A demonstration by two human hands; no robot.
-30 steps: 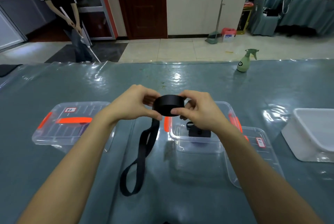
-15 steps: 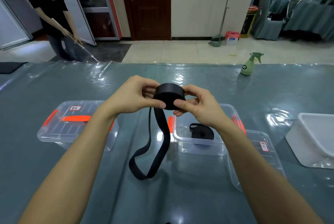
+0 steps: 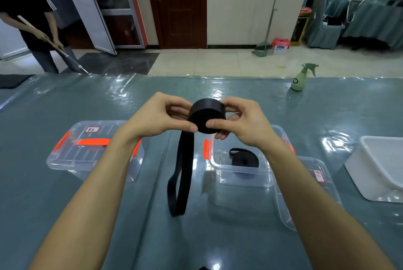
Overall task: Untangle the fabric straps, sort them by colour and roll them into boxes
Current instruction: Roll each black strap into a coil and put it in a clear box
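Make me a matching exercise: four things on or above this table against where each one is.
1 large black strap roll
2 small black strap roll
3 spray bottle
4 white tub

A in the open clear box
B at the table's far edge
C at the table's right edge
D pinched between left hand and right hand

Pairs: 1-D, 2-A, 3-B, 4-C

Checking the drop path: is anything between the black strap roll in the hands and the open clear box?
Nothing visible. The left hand and right hand hold the black rolled fabric strap by the lidless clear plastic box; its unrolled tail hangs outside it.
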